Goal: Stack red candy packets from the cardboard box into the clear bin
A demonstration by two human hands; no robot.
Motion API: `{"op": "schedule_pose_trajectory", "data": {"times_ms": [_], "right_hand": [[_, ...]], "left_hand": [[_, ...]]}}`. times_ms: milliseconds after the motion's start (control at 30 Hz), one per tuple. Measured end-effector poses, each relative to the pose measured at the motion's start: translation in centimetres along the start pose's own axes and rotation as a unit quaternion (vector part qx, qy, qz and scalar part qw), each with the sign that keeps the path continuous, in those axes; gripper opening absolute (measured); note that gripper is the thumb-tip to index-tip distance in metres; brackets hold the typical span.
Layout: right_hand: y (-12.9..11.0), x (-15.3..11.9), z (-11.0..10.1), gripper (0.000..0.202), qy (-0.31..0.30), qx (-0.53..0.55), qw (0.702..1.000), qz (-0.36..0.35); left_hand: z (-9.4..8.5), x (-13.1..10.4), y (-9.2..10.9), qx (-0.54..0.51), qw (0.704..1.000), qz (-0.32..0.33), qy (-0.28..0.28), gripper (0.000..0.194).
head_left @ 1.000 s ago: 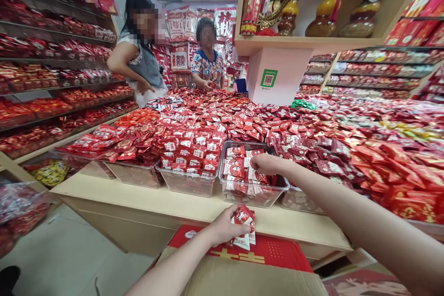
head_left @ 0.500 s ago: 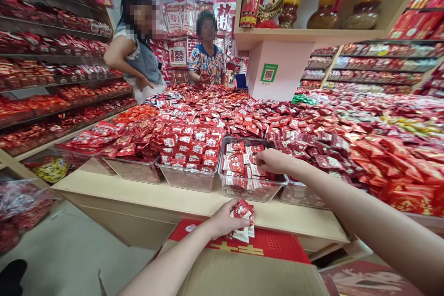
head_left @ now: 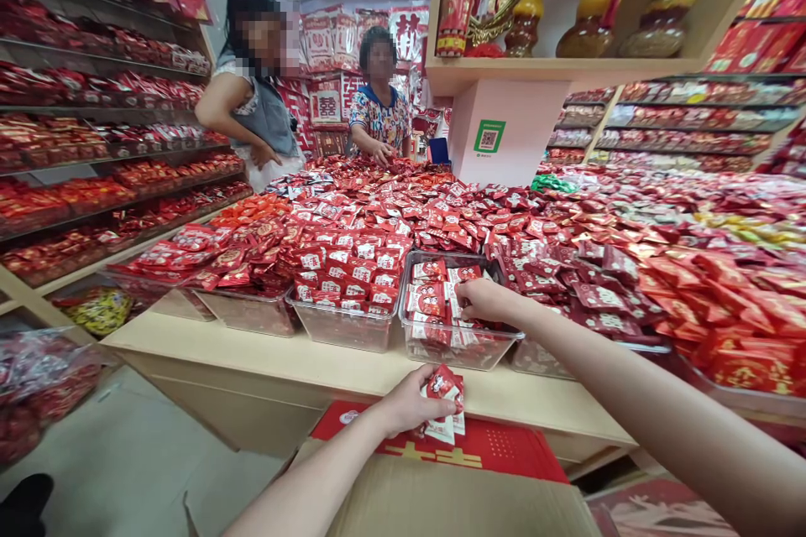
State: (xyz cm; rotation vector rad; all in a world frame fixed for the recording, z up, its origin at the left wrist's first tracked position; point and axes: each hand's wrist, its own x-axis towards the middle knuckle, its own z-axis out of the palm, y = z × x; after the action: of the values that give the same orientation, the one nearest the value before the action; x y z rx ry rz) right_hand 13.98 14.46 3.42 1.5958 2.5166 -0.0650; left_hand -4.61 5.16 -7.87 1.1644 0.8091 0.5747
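Counter [head_left: 245, 352] lined with tubs [head_left: 344, 331], carton [head_left: 466, 503] below; left fingers [head_left: 441, 408] clutch packets [head_left: 448, 386]; right fingers' [head_left: 464, 297] grip unclear.

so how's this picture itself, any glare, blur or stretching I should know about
Head view: lighting bright and fairly even; head view: small highlights on the clear tub by the right hand; head view: wide-angle stretching toward the edges, plain on the right forearm; head view: the packets in the left hand fairly crisp, the plastic bag at the left edge softer.
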Motion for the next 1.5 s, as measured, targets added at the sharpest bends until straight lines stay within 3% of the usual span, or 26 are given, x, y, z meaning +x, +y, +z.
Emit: {"op": "schedule_pose_trajectory", "data": {"times_ms": [167, 300, 400, 467, 533, 633, 700, 800, 933, 1000, 1267, 1500], "right_hand": [[-0.7, -1.6, -0.6, 0.014, 0.030, 0.012, 0.999, 0.006], [-3.2, -5.7, -0.7, 0.018, 0.096, 0.055, 0.994, -0.014], [-5.1, -9.0, 0.0, 0.019, 0.187, 0.054, 0.980, 0.030], [-6.1, -10.5, 1.1, 0.025, 0.217, 0.103, 0.969, 0.060], [-7.0, -11.2, 2.9, 0.029, 0.180, 0.185, 0.962, 0.093], [-7.9, -10.7, 6.5, 0.035, 0.073, 0.307, 0.942, 0.118], [-8.5, -9.8, 8.8, 0.036, 0.068, 0.372, 0.920, 0.098], [-9.1, -8.6, 11.2, 0.036, 0.074, 0.478, 0.870, 0.093], [-9.6, -8.3, 12.7, 0.038, -0.002, 0.621, 0.776, 0.112], [-9.6, -8.5, 13.1, 0.040, -0.024, 0.644, 0.755, 0.122], [-8.7, -9.0, 12.7, 0.043, -0.004, 0.686, 0.719, 0.110], [-8.5, -10.0, 11.7, 0.041, -0.014, 0.651, 0.754, 0.084]], "left_hand": [[0.0, -0.1, -0.1, -0.002, 1.000, -0.002, 0.005, 0.047], [0.1, -0.3, 0.1, -0.013, 1.000, -0.004, 0.016, 0.050], [0.2, -0.3, 0.4, -0.043, 0.998, -0.009, 0.039, 0.054], [0.5, -0.4, 0.6, -0.072, 0.995, -0.013, 0.065, 0.057], [0.9, -0.5, 0.8, -0.110, 0.989, -0.006, 0.094, 0.058], [2.0, -0.8, 1.1, -0.183, 0.977, 0.016, 0.107, 0.054], [2.7, -1.0, 1.1, -0.230, 0.966, 0.017, 0.113, 0.053], [3.2, -1.2, 0.8, -0.276, 0.954, -0.004, 0.115, 0.053], [2.8, -1.1, 0.3, -0.268, 0.961, -0.036, 0.065, 0.060], [2.5, -1.0, 0.1, -0.247, 0.966, -0.042, 0.055, 0.062], [2.1, -0.9, 0.3, -0.247, 0.967, -0.043, 0.053, 0.061], [2.1, -1.0, 0.6, -0.208, 0.971, -0.036, 0.108, 0.056]]}}
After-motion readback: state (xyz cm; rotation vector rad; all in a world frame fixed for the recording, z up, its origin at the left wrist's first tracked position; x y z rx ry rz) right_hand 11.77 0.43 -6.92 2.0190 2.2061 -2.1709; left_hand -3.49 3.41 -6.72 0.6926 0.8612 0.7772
